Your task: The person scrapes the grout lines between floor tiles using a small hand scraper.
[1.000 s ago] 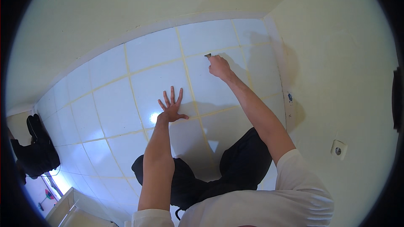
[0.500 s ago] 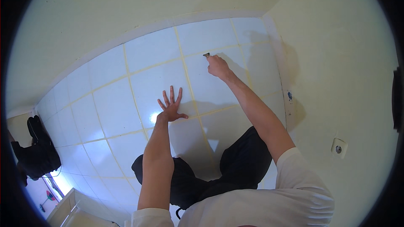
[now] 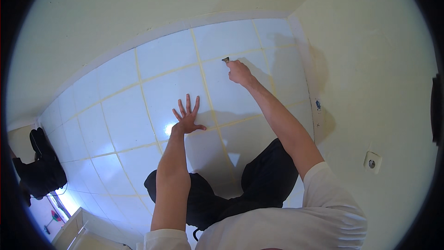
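Right grip (image 3: 239,71) held a small dark-tipped tool (image 3: 225,59), at or just beside yellow joint (image 3: 213,59) | left grip (image 3: 188,122) was spread wide on tiles (image 3: 166,83) | step: joint work, seemingly | next move: probably required steady tool angle

Spread left fingers (image 3: 188,103) rest on the white-tiled floor (image 3: 171,85).

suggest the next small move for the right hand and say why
Probably slide the scraper a little left along the yellow line: it sits at or near that line, gripped in the right hand, the line runs on that way, and the left hand, spread on the tiles, seems to brace.
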The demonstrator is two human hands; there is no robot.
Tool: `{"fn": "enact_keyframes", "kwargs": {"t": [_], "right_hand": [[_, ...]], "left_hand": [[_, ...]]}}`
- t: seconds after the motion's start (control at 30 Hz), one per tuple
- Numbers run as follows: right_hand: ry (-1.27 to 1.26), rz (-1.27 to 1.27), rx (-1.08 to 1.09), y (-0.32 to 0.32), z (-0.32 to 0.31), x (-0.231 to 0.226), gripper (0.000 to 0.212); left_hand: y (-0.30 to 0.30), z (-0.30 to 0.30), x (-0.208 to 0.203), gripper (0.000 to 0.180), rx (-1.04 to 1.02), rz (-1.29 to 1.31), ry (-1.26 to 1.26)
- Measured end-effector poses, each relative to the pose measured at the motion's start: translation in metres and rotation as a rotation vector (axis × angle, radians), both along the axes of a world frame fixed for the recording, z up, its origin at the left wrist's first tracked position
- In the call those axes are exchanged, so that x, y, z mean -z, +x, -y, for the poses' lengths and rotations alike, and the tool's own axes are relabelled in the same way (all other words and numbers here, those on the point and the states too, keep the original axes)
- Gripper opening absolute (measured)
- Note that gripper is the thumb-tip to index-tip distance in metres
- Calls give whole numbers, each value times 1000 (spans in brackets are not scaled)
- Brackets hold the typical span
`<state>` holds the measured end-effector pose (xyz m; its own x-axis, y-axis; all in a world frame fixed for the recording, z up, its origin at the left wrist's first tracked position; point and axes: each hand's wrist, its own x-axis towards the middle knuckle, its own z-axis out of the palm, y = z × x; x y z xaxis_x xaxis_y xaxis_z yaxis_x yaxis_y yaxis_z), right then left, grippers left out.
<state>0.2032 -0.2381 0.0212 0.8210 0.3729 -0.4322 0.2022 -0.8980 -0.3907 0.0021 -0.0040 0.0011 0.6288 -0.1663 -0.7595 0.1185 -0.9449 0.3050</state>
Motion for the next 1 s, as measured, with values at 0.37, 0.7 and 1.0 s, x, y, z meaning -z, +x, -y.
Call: {"fn": "enact_keyframes", "kwargs": {"t": [0.37,0.7,1.0], "right_hand": [[-2,30,-20,-1,-2,0,27],[34,62,-26,1,-4,11,26],[5,34,-31,3,-3,10,27]], "left_hand": [[0,0,0,147,-8,-6,-9],[-3,-4,3,148,-15,-4,-10],[-1,-1,0,148,-8,-7,-8]]}}
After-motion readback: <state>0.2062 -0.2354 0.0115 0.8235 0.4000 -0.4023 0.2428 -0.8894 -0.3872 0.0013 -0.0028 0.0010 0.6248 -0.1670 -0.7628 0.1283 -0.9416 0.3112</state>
